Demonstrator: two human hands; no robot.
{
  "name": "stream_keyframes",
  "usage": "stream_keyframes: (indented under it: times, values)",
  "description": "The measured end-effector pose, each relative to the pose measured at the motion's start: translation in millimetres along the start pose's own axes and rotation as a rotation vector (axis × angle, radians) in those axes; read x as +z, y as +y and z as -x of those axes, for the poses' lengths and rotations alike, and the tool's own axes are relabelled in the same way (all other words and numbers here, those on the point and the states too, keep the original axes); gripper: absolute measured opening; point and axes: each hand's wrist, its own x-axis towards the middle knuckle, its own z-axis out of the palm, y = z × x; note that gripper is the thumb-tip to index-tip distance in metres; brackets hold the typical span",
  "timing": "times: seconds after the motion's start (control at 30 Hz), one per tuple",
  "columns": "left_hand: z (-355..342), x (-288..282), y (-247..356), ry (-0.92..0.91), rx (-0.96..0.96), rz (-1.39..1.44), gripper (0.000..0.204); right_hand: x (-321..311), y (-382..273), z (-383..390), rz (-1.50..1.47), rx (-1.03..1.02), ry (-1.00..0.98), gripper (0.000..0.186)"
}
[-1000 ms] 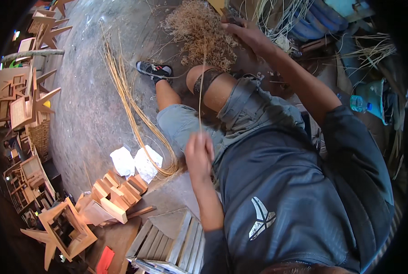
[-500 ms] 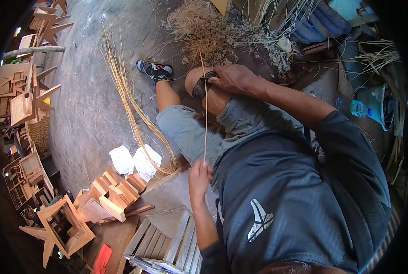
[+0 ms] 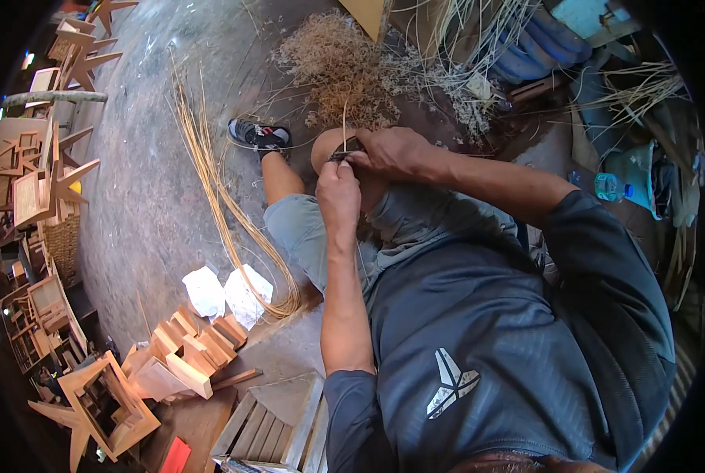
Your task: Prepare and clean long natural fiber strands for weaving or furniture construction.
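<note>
A thin, pale rattan strip [image 3: 345, 117] runs over my bent knee, its far end pointing at the pile of shavings. My left hand [image 3: 337, 195] is closed in a pinch on the strip at the knee. Right beside it, my right hand [image 3: 396, 151] presses down on the knee with its fingers closed. A dark pad [image 3: 351, 145] lies on the knee under the strip. Whatever small thing the right fingers grip there is hidden. Part of the strip trails below my left hand, mostly behind the wrist.
Curly shavings [image 3: 337, 67] are heaped beyond my knee. A bundle of long rattan strips [image 3: 226, 185] lies on the floor at left, near white paper [image 3: 246, 296] and wooden blocks [image 3: 185, 351]. A slatted wooden piece [image 3: 270, 426] stands close by; a plastic bottle [image 3: 611, 188] lies at right.
My left hand has moved from near my lap up along the strip to the knee, meeting my right hand. The right hand has stayed at the knee. The view has shifted slightly.
</note>
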Motion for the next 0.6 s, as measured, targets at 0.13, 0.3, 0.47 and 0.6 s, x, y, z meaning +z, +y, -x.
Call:
stream_keyframes:
  times: [0.13,0.3,0.47,0.6]
  values:
    - [68.3,-36.3,-30.9,-0.219,-0.250,0.165,0.022,6.3,9.2,-0.2,0.140,-0.055,0.141,0.041]
    - [246.2,-131.2,-116.5,-0.230,-0.796,0.272,0.015,14.9,14.6,-14.4,0.106,-0.137,0.189,0.038]
    - [443.5,-188.0,-224.0,-0.404,-1.444,0.281,0.014,18.7,1.5,-27.1,0.175,-0.268,0.303,0.036]
    - [279.5,-157.9,-149.4,-0.243,-0.460,-0.739,0.027,10.0,16.5,-18.4,0.216,-0.161,0.206,0.039]
